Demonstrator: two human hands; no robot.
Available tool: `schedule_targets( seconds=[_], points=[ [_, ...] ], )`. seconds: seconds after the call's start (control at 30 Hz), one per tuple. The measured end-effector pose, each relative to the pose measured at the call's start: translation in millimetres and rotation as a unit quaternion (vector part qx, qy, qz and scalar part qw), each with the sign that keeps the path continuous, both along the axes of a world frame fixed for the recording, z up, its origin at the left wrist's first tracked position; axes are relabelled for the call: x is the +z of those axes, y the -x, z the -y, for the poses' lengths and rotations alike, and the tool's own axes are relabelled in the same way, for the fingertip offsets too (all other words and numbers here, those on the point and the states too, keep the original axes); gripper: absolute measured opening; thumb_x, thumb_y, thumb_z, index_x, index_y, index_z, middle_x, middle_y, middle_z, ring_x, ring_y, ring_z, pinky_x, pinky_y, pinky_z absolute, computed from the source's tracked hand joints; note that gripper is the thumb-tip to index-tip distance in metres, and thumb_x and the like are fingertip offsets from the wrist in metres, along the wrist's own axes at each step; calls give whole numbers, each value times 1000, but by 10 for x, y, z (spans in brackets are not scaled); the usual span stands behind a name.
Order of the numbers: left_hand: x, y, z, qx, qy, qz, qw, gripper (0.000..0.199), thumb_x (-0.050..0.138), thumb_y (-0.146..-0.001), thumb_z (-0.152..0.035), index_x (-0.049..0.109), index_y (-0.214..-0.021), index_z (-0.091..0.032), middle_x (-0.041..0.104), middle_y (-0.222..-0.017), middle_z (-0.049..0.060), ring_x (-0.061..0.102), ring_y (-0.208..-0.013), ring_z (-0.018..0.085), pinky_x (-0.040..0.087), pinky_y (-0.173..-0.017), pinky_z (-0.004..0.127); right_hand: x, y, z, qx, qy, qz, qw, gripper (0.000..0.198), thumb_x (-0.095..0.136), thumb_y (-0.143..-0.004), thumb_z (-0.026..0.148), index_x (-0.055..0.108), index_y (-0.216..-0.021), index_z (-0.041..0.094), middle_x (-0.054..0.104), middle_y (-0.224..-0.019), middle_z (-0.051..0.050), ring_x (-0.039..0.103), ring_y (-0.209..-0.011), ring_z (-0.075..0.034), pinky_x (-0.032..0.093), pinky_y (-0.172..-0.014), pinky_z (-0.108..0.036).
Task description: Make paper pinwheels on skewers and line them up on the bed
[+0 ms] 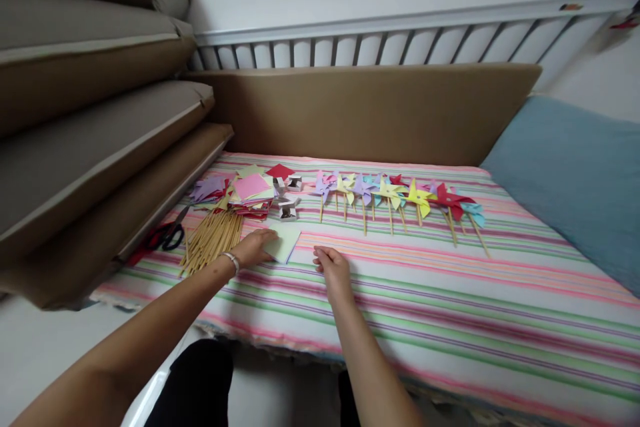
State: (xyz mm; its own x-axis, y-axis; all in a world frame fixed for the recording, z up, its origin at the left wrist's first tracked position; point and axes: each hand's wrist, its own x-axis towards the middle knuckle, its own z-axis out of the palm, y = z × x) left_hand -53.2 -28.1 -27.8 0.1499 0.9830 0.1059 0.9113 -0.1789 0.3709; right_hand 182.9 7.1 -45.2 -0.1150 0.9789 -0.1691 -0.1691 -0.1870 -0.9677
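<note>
My left hand (255, 247) is closed on the left edge of a pale green paper square (285, 244), low over the striped cloth. To the right, apart from the paper, is my right hand (334, 268) with its fingertips drawn together; whatever is in them, if anything, is too small to make out. Thin wooden sticks (213, 240) lie in a pile beside my left hand. Behind them are stacked colored paper squares (251, 187). Small white boxes (287, 211) stand just beyond the pale green paper, the nearest holding small dark pieces.
Several paper pinwheels (391, 192) on sticks lie in a row at the back right. Black-handled scissors (173, 235) rest at the left edge. Large stacked cushions (100, 127) rise at the left, a brown panel (360, 113) at the back, and a blue cushion (575, 180) at the right.
</note>
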Motion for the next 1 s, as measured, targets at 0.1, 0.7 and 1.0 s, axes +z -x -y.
schedule_targets(
  seconds=[0.1,0.7,1.0],
  points=[
    [62,18,-69,-5,23,-9,1000,55,76,-53,-21,61,-106,-17,62,-116,14,55,-110,28,39,-98,40,9,-11,12,9,5,0,1000,28,66,-61,36,70,-79,15,68,-72,-4,60,-60,-14,44,-46,-21],
    [164,94,-151,-12,60,52,997,40,71,-62,-30,68,-100,-19,67,-107,12,59,-101,28,41,-91,36,0,-14,-9,20,3,-1,1000,25,64,-61,34,69,-77,15,67,-72,-4,59,-58,-13,44,-46,-21],
    [211,75,-134,63,-27,199,978,12,65,-67,-28,72,-75,-23,72,-84,7,64,-84,24,44,-82,33,70,-6,-15,6,2,-4,1000,25,64,-62,34,69,-77,15,67,-68,-4,58,-56,-13,42,-44,-21]
  ],
)
